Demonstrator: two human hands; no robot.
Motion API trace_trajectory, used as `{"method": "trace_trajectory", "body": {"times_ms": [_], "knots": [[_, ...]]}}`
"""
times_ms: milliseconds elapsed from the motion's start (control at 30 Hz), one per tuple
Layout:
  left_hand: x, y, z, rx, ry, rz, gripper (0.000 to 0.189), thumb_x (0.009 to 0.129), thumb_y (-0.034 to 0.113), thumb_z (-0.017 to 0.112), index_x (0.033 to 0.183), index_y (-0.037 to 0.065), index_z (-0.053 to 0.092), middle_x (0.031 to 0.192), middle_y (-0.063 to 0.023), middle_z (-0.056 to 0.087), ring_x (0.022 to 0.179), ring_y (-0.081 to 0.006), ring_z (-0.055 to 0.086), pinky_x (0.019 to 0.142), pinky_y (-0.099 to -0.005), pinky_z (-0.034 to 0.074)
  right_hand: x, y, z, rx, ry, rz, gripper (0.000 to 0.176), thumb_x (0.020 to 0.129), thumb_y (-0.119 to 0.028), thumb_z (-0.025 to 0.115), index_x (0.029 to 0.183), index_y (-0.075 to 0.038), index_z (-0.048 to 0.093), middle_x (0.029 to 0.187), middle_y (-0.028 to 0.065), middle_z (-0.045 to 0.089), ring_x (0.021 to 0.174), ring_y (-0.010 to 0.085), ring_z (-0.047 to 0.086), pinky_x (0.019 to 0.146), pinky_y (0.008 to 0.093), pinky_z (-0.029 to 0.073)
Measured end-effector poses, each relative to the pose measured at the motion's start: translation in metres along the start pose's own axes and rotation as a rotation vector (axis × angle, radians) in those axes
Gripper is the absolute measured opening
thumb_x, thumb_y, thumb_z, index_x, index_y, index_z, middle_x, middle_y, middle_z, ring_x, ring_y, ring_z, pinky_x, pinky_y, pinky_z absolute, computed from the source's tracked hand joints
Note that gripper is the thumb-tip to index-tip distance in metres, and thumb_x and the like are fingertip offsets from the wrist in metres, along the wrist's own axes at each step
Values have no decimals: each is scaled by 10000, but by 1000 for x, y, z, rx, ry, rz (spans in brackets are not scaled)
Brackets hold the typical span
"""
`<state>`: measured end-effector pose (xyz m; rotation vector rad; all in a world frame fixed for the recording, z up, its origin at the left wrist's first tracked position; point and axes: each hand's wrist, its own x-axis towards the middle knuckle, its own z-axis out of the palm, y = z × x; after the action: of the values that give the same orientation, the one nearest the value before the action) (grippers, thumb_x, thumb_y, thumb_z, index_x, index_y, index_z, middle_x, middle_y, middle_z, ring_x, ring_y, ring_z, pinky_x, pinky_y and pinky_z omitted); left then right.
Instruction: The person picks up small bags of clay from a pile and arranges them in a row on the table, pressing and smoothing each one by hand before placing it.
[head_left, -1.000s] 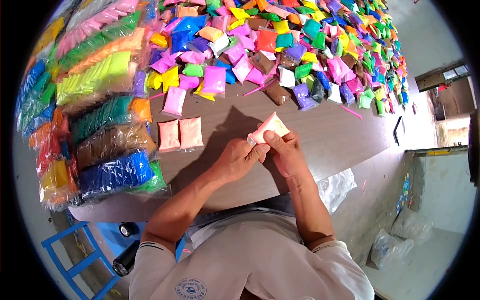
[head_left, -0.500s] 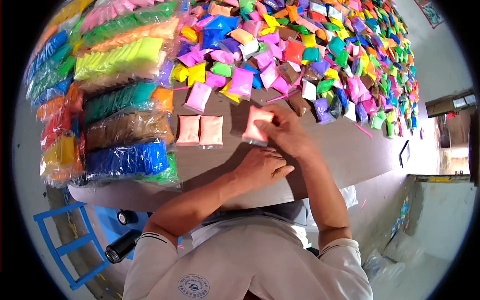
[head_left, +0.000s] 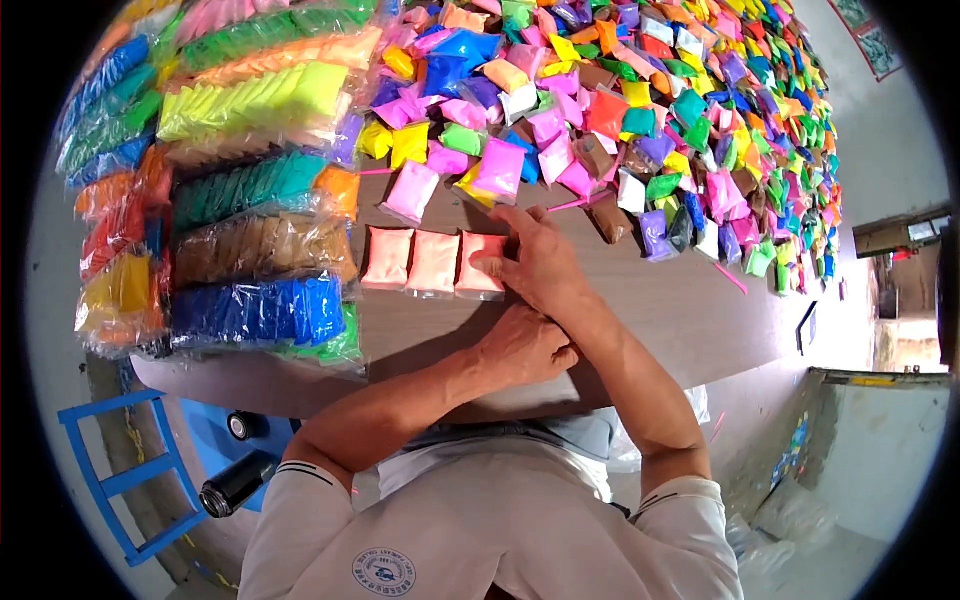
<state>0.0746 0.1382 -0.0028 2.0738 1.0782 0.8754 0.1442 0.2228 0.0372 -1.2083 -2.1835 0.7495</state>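
Three salmon-pink packets, each in clear plastic, lie side by side in a row on the brown table (head_left: 680,320). They are the left packet (head_left: 387,258), the middle packet (head_left: 432,263) and the right packet (head_left: 480,280). My right hand (head_left: 540,262) grips the right packet, its thumb across the top and its fingers at the far right edge. Below it, my left hand (head_left: 522,348) rests near the right wrist with its fingers curled into a loose fist; nothing shows in it.
Stacked bags of sorted packets, such as the blue bag (head_left: 255,312) and the brown bag (head_left: 262,250), line the left side. A large heap of mixed colored packets (head_left: 605,115) covers the far side. A pink packet (head_left: 411,192) lies just beyond the row.
My right hand has moved left and set its packet down against the other two, making a row of three. My left hand stays curled, slightly lower in view.
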Motion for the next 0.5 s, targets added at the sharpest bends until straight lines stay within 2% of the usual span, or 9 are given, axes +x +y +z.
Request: {"method": "trace_trajectory", "body": {"times_ms": [133, 233, 333, 433, 500], "knots": [[-1, 2, -1, 47, 9, 36, 221, 761, 154, 687, 939, 23, 687, 903, -163, 689, 904, -361, 645, 832, -489, 476, -1, -1, -5, 13, -86, -102, 392, 770, -177, 818, 1103, -31, 671, 894, 143, 673, 832, 302, 647, 713, 400, 532], [2, 7, 1, 4, 150, 70, 153, 740, 149, 665, 784, 3, 680, 779, -178, 676, 810, -366, 646, 767, -490, 487, 0, 2, -5, 93, -161, -164, 333, 773, -135, 797, 1069, -36, 682, 889, 133, 676, 828, 293, 649, 711, 403, 532], [2, 8, -2, 11, 90, 32, 169, 748, 149, 663, 834, 5, 690, 824, -182, 684, 843, -367, 645, 787, -491, 481, 4, 5, -2, 100, -203, -166, 285, 776, -103, 774, 1038, -34, 686, 859, 130, 677, 830, 290, 654, 715, 404, 533], [-1, 3, 0, 22, -14, -9, 259, 772, 157, 677, 987, 12, 680, 917, -177, 687, 900, -384, 635, 827, -488, 482, 4, 2, -4, 72, -189, -188, 263, 781, -93, 759, 1023, -27, 681, 833, 135, 675, 834, 293, 657, 721, 407, 533], [-2, 7, -3, 34, 28, -9, 267, 772, 158, 681, 997, 13, 679, 922, -179, 685, 905, -388, 634, 816, -491, 482, 2, -2, -5, 57, -163, -181, 252, 786, -92, 752, 1016, -19, 677, 830, 140, 674, 842, 298, 657, 724, 410, 532]]}}
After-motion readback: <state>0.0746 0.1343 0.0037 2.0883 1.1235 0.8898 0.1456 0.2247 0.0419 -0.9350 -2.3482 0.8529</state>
